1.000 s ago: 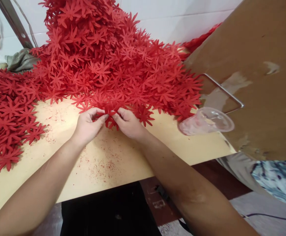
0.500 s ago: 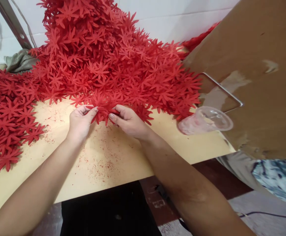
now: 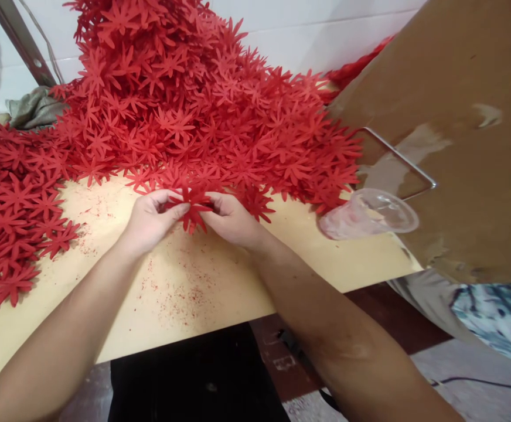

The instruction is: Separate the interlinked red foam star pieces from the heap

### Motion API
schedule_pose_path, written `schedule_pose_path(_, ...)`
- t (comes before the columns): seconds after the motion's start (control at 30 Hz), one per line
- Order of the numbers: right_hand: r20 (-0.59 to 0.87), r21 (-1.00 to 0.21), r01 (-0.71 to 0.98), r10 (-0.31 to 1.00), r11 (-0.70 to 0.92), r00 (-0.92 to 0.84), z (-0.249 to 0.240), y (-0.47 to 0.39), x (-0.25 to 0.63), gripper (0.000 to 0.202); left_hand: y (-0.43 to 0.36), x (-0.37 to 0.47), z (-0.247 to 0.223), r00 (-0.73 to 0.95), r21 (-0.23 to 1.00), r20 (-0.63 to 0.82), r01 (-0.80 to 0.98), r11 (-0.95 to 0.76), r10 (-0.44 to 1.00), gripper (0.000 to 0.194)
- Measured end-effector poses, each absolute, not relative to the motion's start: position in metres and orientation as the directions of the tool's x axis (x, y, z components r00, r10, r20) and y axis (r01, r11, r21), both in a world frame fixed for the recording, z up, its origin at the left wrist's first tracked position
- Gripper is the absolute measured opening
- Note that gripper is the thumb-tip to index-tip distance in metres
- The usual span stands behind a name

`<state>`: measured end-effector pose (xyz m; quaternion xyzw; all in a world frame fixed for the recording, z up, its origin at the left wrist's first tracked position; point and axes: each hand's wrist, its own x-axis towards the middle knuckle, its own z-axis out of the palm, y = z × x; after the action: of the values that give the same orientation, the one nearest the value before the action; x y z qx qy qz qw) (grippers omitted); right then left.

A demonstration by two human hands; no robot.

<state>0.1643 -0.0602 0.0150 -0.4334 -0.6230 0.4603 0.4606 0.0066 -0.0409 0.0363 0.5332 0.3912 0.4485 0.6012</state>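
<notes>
Hands (image 3: 152, 218) pinch a matte red, narrow-petalled flower piece (image 3: 191, 206) between them over the pale yellow bench (image 3: 233, 281), flecked with red crumbs (image 3: 187, 302). Behind, a spiky red flower heap (image 3: 203, 117) rises before white tiles (image 3: 308, 41).

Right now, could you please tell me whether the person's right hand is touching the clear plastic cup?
No, the right hand is at the red flower-shaped piece, and the clear plastic cup sits apart, farther right.

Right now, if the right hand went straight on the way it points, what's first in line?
The right hand would first meet the red petalled piece at its fingers. Past that, probably the left hand or the red pile; depth is unclear.
</notes>
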Motion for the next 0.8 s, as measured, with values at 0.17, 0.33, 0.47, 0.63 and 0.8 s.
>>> schedule_pose_path(0.17,0.185,-0.967,0.133,0.957,0.218,-0.222,0.016,-0.061,0.166,0.030,-0.038,0.008,0.032,0.126,0.995,0.027,-0.096,-0.015,0.992,0.012)
schedule_pose_path(0.33,0.185,-0.974,0.109,0.977,0.196,-0.108,0.015,-0.059,0.172,0.030,-0.016,-0.014,0.031,-0.046,0.980,0.052,-0.192,-0.059,0.998,0.018)
schedule_pose_path(0.47,0.188,-0.976,0.110,0.982,0.190,-0.030,0.014,-0.057,0.176,0.032,-0.013,-0.017,0.031,-0.013,0.973,0.032,-0.228,-0.034,0.999,0.019)
schedule_pose_path(0.63,0.196,-0.972,0.136,0.980,0.189,0.032,0.016,-0.057,0.177,0.047,-0.022,-0.009,0.032,0.064,0.976,0.022,-0.219,-0.007,0.998,0.022)
schedule_pose_path(0.8,0.239,-0.951,0.234,0.960,0.202,0.146,0.013,-0.051,0.185,0.058,-0.023,-0.009,0.033,0.093,0.970,0.018,-0.242,0.005,0.995,0.018)
